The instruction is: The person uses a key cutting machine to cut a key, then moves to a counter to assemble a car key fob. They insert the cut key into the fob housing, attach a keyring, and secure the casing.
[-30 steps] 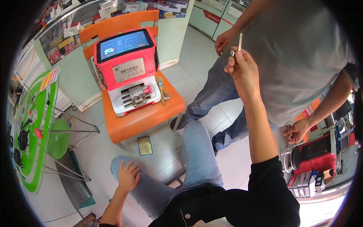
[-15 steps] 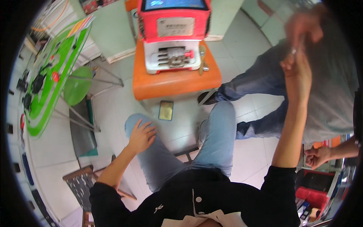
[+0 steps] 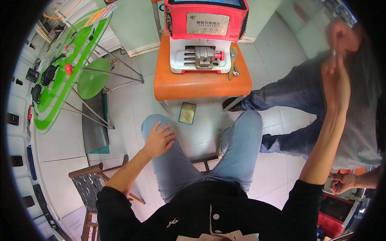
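My left hand [image 3: 159,139] lies on my left knee with its fingers spread, holding nothing. At the upper right my right hand [image 3: 336,74] reaches out to a standing person, its fingers pinched together against that person's hand [image 3: 342,38]. A small bright spot [image 3: 334,52] shows between the two hands, too small and blurred to name. In front of me, a red and white key-cutting machine [image 3: 205,30] with a metal clamp [image 3: 204,56] and a red knob stands on an orange stool [image 3: 201,87]. A brush [image 3: 232,64] and a small metal piece [image 3: 236,72] lie beside it.
The person's legs [image 3: 287,86] stand close on the right, and their other hand [image 3: 343,182] is lower down. A green glass table [image 3: 56,92] with small items and a green round stool [image 3: 93,78] are at left. A yellowish pad [image 3: 187,113] lies on the floor.
The view has shifted, so the machine, stool and my knees appear further right. My right hand stays at the person's hand; my left hand stays on my knee.
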Demonstrator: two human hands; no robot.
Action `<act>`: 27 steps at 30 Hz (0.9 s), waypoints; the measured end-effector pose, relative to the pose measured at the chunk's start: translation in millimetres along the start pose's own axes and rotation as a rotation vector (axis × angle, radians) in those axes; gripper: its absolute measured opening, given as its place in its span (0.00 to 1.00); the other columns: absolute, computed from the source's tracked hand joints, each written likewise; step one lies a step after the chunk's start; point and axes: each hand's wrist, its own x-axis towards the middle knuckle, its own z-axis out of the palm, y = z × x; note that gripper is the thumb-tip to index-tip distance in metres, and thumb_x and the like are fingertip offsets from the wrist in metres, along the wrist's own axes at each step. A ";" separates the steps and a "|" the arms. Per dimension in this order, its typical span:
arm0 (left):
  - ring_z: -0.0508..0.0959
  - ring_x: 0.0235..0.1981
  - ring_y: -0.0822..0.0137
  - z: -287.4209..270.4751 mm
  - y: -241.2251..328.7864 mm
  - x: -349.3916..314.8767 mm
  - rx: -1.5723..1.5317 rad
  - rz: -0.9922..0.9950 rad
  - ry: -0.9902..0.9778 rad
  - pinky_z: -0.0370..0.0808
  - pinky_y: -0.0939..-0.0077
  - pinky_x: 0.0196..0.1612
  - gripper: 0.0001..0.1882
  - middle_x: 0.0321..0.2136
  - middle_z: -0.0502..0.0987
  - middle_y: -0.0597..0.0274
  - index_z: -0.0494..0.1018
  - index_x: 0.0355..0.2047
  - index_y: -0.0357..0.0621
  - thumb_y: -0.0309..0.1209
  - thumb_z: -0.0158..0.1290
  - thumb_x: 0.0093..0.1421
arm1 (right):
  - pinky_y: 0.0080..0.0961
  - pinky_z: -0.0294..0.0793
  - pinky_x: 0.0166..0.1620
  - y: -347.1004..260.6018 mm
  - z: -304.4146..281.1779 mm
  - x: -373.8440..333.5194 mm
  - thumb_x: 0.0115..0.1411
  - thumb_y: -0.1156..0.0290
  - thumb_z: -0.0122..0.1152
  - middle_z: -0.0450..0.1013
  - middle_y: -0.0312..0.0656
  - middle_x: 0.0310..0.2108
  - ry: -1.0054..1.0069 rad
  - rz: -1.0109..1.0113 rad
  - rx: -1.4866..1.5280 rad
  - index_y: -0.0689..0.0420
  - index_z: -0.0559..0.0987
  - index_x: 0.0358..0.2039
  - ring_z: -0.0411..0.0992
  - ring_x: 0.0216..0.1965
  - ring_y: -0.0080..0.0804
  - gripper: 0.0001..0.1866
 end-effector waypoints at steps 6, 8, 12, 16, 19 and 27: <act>0.64 0.52 0.65 -0.4 2.3 3.5 -0.034 -0.013 -0.010 0.51 0.52 0.59 0.11 0.42 0.73 0.69 0.76 0.34 0.48 0.33 0.52 0.50 | 0.23 0.67 0.42 31.7 5.4 17.0 0.62 0.65 0.46 0.67 0.37 0.28 -0.057 -0.074 0.076 0.66 0.65 0.49 0.66 0.32 0.24 0.20; 0.64 0.52 0.64 -2.1 2.4 1.3 -0.025 -0.005 -0.014 0.50 0.52 0.59 0.11 0.42 0.73 0.68 0.77 0.34 0.48 0.33 0.52 0.50 | 0.25 0.68 0.40 70.0 7.3 2.9 0.61 0.62 0.49 0.69 0.36 0.26 0.066 -0.039 -0.204 0.66 0.66 0.48 0.69 0.29 0.23 0.21; 0.64 0.53 0.62 -8.6 5.3 -6.4 0.002 0.012 -0.026 0.51 0.52 0.59 0.11 0.42 0.72 0.66 0.77 0.34 0.47 0.33 0.52 0.49 | 0.19 0.69 0.32 149.7 5.6 -33.0 0.60 0.64 0.51 0.69 0.36 0.28 0.182 0.321 -0.321 0.60 0.72 0.42 0.68 0.27 0.21 0.15; 0.64 0.52 0.62 -9.4 9.9 -3.8 0.009 -0.007 0.017 0.49 0.49 0.59 0.13 0.42 0.73 0.67 0.77 0.35 0.48 0.35 0.52 0.49 | 0.18 0.71 0.32 166.6 -5.4 -53.7 0.58 0.66 0.55 0.69 0.34 0.27 0.198 0.372 -0.280 0.59 0.71 0.42 0.68 0.27 0.20 0.14; 0.64 0.52 0.63 -7.4 10.0 1.0 0.007 0.003 0.018 0.49 0.49 0.59 0.13 0.41 0.73 0.68 0.77 0.35 0.48 0.36 0.52 0.49 | 0.20 0.71 0.34 145.0 -5.5 -53.9 0.59 0.67 0.53 0.70 0.36 0.29 0.164 0.345 -0.187 0.59 0.70 0.43 0.68 0.28 0.20 0.14; 0.65 0.51 0.64 4.9 6.7 -6.4 0.028 0.005 0.026 0.49 0.49 0.58 0.12 0.40 0.74 0.69 0.77 0.34 0.49 0.38 0.51 0.51 | 0.23 0.70 0.35 48.2 21.0 -45.1 0.59 0.64 0.52 0.70 0.42 0.34 0.216 0.083 -0.254 0.61 0.70 0.42 0.68 0.31 0.24 0.15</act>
